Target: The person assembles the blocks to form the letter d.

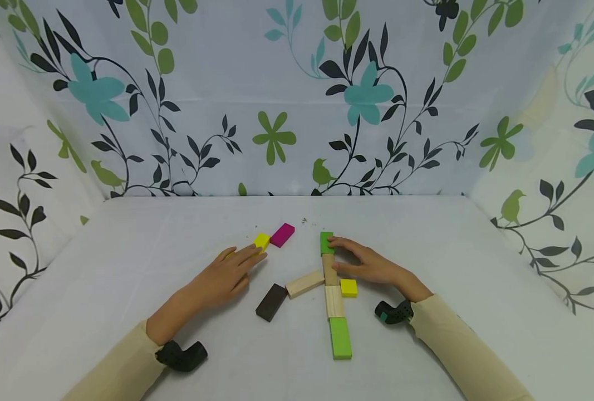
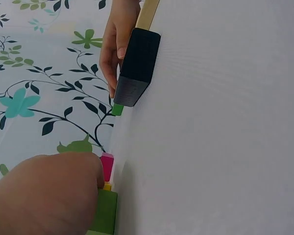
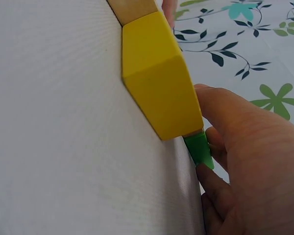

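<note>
My left hand (image 1: 226,278) reaches out with fairly straight fingers, the fingertips right at a yellow block (image 1: 262,240). In the left wrist view a green block (image 2: 106,211) shows beside that hand, partly hidden behind it. A magenta block (image 1: 282,235) lies just beyond the yellow one. My right hand (image 1: 372,264) has a fingertip on the green block (image 1: 326,243) at the far end of a row of blocks. Its thumb is at the side of the tan wooden block (image 1: 329,269). The row continues toward me with a pale wooden block (image 1: 334,302) and a light green block (image 1: 340,338).
A second yellow block (image 1: 349,288) sits against the row's right side. On the left, a pale wooden block (image 1: 304,284) slants off the row, with a dark brown block (image 1: 271,302) at its outer end. Patterned cloth (image 1: 276,100) hangs behind the white table (image 1: 417,223).
</note>
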Action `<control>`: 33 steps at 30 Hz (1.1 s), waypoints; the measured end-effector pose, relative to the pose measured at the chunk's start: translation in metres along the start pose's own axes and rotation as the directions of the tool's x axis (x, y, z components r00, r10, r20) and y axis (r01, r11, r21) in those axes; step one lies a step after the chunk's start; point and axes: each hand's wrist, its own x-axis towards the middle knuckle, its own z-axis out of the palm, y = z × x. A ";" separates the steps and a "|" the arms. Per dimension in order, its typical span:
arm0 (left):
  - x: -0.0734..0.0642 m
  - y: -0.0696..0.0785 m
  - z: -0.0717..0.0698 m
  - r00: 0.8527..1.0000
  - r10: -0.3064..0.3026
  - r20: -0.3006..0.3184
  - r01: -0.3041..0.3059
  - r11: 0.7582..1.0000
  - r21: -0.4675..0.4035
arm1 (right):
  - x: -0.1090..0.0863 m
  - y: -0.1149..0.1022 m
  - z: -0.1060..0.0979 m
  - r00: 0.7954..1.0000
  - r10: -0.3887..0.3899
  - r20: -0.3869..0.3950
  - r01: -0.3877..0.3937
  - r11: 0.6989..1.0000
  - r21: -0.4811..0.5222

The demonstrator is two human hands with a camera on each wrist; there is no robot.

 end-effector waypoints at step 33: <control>-0.039 0.034 -0.018 0.949 0.249 -0.192 -0.244 0.969 0.051 | -0.001 -0.002 0.001 1.000 -0.023 -0.009 0.023 1.000 0.004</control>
